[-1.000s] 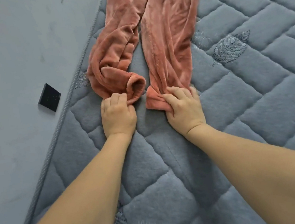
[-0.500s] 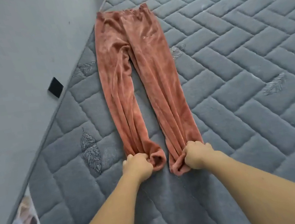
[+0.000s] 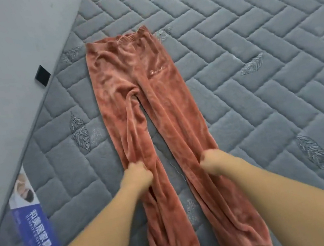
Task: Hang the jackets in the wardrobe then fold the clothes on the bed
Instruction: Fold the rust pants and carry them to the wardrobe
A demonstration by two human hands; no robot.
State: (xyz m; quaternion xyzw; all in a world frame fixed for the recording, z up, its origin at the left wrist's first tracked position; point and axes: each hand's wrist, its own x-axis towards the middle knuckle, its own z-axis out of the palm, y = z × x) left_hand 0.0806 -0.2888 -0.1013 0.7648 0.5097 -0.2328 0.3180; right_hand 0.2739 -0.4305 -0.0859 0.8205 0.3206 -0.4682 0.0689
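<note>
A pair of rust-pink fleece trousers (image 3: 153, 124) lies flat and lengthwise on the grey quilted mattress (image 3: 253, 68). The elastic waistband is at the far end, and the two legs run toward the near edge of the bed and spread slightly apart. The cuffs reach almost to the bottom of the view. The trousers sit in the left part of the mattress, near its left edge but not over it, with a strip of bare quilting between that edge and the left trouser leg.

The left hand (image 3: 138, 175) is curled into the fabric of the left trouser leg about halfway down, with the cloth bunched in its grip. The right hand (image 3: 211, 160) is curled at the outer side of the right trouser leg at the same level. It appears to be gripping the fabric too, though motion blur makes the fingers hard to read. Both forearms lie along the lower legs of the garment.

The mattress's left edge runs diagonally against a pale wall (image 3: 2, 61), where a small black square (image 3: 42, 75) is fixed just above the edge. A blue and white printed label (image 3: 34, 230) lies at the near left corner of the mattress. To the right of the trousers, open quilted surface stretches to the frame's right side and up to the far edge.
</note>
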